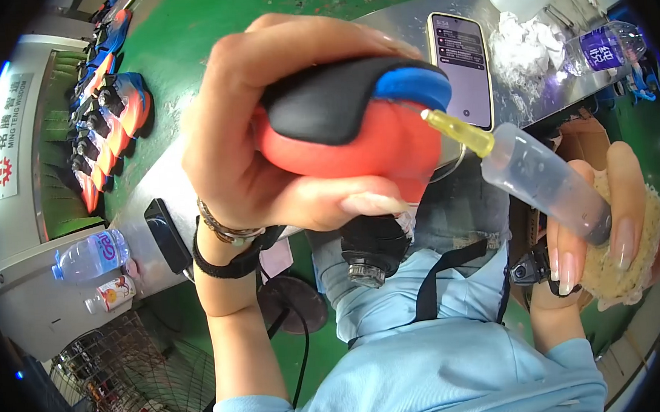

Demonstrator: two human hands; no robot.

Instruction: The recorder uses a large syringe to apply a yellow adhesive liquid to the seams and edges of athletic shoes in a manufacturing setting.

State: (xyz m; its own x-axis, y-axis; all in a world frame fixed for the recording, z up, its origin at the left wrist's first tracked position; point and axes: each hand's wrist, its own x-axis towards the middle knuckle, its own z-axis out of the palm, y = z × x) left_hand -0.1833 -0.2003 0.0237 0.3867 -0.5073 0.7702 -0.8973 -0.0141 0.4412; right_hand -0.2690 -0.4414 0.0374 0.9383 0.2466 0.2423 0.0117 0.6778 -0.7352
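My left hand (227, 129) is wrapped round a shoe (342, 156), with fingers over the top and the thumb beneath. Its rounded end is red, with black and blue pieces above; a black part hangs below. My right hand (602, 212) grips a clear syringe (543, 174) with a yellow needle hub (461, 131). The needle end points left, right by the seam under the blue piece; I cannot tell whether it touches. A worn beige sponge (627, 252) is also held in the right hand, against the palm. The syringe's rear end is partly hidden by the fingers.
A phone (461, 69), crumpled white paper (524, 50) and a clear bottle (604, 47) lie on the metal table at upper right. Several orange and blue shoes (116, 113) stand in a row at left. Another bottle (91, 256) and a black phone (167, 235) lie lower left, above a wire basket (135, 361).
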